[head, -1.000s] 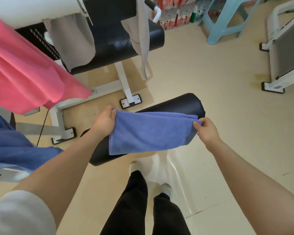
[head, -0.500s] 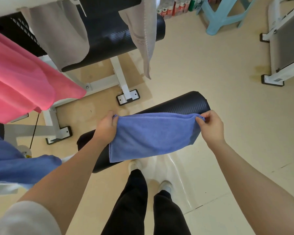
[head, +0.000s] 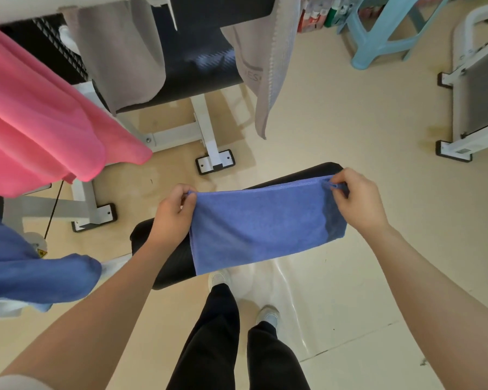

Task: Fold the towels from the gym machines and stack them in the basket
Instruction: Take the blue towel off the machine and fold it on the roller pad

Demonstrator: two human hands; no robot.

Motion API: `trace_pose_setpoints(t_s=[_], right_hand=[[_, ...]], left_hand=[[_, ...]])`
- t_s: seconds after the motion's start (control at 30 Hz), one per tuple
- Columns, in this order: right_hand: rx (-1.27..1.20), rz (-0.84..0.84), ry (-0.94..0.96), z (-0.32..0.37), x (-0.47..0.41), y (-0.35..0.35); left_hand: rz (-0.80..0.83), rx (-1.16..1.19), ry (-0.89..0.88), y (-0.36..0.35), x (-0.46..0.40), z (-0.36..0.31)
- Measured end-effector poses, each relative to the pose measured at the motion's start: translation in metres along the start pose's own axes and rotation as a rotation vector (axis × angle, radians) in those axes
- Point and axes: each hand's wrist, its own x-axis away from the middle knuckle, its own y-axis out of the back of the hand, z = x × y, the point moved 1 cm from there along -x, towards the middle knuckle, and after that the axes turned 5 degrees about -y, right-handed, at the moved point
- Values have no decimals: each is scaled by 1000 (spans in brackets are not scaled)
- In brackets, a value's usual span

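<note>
Two hands pinch the top corners of a soft blue terry towel [head: 262,226]: the left hand [head: 171,213] curls its fingers round one corner, the right hand [head: 358,199] nips the other. It hangs doubled above a black padded roller [head: 164,266]. Folding looks midway; next, I'd judge, bring corners together squarely. Pink towel [head: 40,122] and grey towels [head: 119,52] wait on machines; no basket shows.

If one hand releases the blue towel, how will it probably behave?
The blue towel, pinched by the left hand and right hand, sags between them, so it looks floppy; it would probably swing down limp. It seems light, since fingertip pinches hold it.
</note>
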Motion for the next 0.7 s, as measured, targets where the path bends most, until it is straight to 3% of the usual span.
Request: trace_pose_setpoints(t_s=[0.13, 0.33, 0.53, 0.63, 0.7], right_hand=[[-208, 115, -335, -5, -13, 0], [-124, 27, -357, 1, -22, -10], [269, -14, -380, 11, -21, -23], [378, -105, -269, 18, -13, -31], [308, -95, 26, 37, 5, -45]], left_hand=[[74, 43, 89, -3, -9, -2], [90, -137, 238, -16, -33, -6], [62, -472, 217, -28, -25, -15], [12, -807, -37, -34, -17, -13], [-35, -807, -352, -49, -10, -18]])
